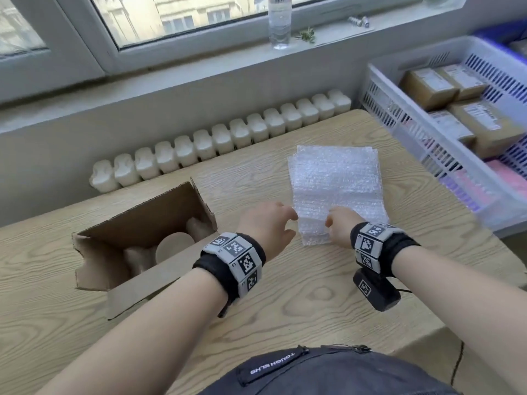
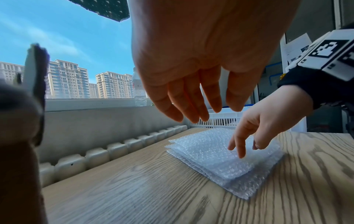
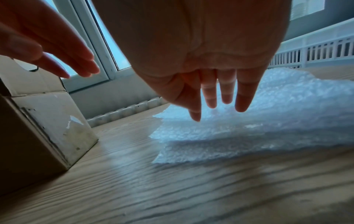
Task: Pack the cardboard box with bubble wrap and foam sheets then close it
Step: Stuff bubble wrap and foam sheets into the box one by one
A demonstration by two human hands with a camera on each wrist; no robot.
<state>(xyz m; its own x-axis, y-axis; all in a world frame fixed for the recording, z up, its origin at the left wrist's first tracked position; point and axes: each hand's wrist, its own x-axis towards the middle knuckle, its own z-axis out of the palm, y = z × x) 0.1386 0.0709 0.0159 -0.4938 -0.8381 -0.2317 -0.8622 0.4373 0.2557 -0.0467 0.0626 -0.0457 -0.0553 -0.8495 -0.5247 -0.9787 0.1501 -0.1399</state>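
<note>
Black strap (image 1: 273,364) reads "TOUGH", rest unclear.

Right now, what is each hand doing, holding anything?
Left hand: open, fingers straight, holding nothing, above the table beside the bubble wrap stack.
Right hand: open, fingertips at the stack, gripping nothing yet.

Cardboard box (image 1: 142,246) sits lower left of frame on the bench (image 1: 299,295), bubble wrap stack (image 1: 336,183) at centre right. Basket (image 1: 405,109) of parcels far right; bottle (image 1: 279,21) on windowsill, top centre. Both hands over the stack's near edge.
</note>
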